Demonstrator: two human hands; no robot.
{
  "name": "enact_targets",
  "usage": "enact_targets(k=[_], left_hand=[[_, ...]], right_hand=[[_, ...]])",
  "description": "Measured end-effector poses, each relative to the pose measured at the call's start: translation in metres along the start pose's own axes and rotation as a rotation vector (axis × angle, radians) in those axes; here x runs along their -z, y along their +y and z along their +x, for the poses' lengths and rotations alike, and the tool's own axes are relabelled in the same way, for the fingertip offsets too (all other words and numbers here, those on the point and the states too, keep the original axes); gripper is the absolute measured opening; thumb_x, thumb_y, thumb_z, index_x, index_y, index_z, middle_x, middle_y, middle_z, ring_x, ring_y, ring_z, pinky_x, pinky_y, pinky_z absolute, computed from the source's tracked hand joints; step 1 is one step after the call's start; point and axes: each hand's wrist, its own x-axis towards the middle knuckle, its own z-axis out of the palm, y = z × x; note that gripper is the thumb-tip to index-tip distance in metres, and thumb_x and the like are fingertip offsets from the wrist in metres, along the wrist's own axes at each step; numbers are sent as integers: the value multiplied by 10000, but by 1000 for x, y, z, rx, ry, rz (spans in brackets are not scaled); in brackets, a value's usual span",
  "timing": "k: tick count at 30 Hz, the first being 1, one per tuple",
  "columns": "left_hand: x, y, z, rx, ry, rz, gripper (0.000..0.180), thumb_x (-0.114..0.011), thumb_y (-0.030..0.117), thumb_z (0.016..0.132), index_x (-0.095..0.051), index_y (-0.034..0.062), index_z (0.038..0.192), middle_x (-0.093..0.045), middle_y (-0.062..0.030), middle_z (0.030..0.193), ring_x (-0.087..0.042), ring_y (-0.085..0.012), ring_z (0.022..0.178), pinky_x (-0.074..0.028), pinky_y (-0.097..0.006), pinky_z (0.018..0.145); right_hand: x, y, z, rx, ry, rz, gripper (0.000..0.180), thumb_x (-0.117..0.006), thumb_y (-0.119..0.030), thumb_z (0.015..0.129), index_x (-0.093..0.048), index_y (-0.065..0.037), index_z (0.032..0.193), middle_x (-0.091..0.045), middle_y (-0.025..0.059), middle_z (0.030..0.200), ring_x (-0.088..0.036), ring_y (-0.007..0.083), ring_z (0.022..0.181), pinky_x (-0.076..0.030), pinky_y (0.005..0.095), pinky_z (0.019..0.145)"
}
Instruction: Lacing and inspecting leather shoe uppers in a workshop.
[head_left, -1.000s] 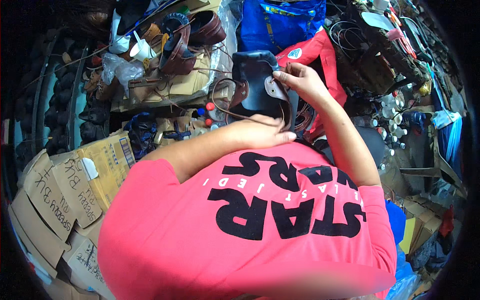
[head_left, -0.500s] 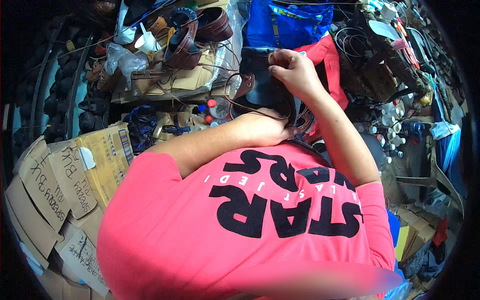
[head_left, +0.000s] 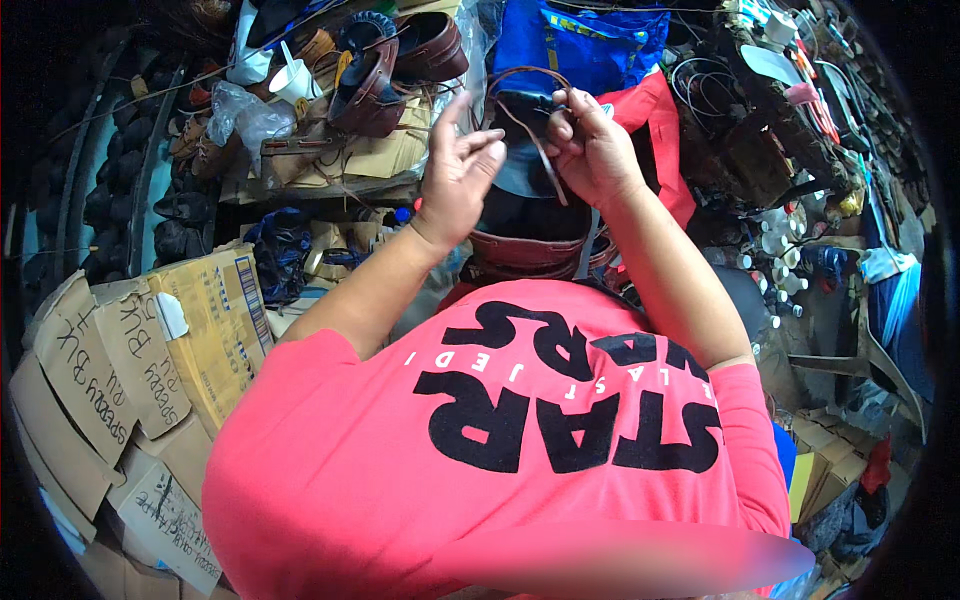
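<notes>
Between both hands [head_left: 520, 165], brown lace [head_left: 540, 160] slanting down-right.

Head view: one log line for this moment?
left hand open, beside dark shoe | right hand pinching brown leather lace

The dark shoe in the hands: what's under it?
Under the dark shoe sits a brown shoe, above the pink shirt. The shoe and the shirt hide whatever they rest on.

Hands at a dark shoe above a cluttered workbench

A thin brown lace [head_left: 530, 140] is pinched by the right hand [head_left: 592, 150] over the shoe [head_left: 520, 170]; the left hand [head_left: 455, 180] is held open beside it, fingers spread.
</notes>
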Motion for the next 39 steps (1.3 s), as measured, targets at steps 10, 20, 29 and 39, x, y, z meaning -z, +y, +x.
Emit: enact_targets(k=[10, 20, 29, 39], left_hand=[[54, -33, 10, 290, 173, -99, 192, -487, 200, 929, -580, 60, 1022, -646, -86, 890, -616, -143, 789, -494, -256, 753], [17, -31, 23, 831, -300, -534, 391, -542, 331, 900, -530, 46, 1167, -614, -84, 1076, -611, -157, 937, -494, -298, 840], [-1, -25, 59, 640, -201, -309, 421, -728, 199, 772, -510, 47, 1099, -600, -62, 965, -618, -163, 846, -530, -291, 734], [-18, -12, 94, 289, 151, -372, 214, -589, 108, 837, -543, 59, 1040, -609, -62, 906, -582, -166, 886, -453, -305, 810]], right_hand=[[1, 3, 0, 21, 66, -112, 165, -510, -245, 925, -520, -86, 967, -454, -4, 654, -408, 85, 550, -365, 240, 566], [6, 2, 3, 13, 32, -162, 155, -527, -233, 913, -519, -83, 954, -467, 7, 649, -431, 92, 564, -384, 247, 560], [11, -1, 1, 25, 50, -126, 162, -541, -234, 905, -512, -84, 959, -470, 8, 657, -431, 97, 567, -366, 246, 548], [6, -3, -4, 34, 39, -167, 137, -591, -172, 870, -502, -103, 947, -491, -23, 724, -457, 77, 599, -385, 238, 565]])
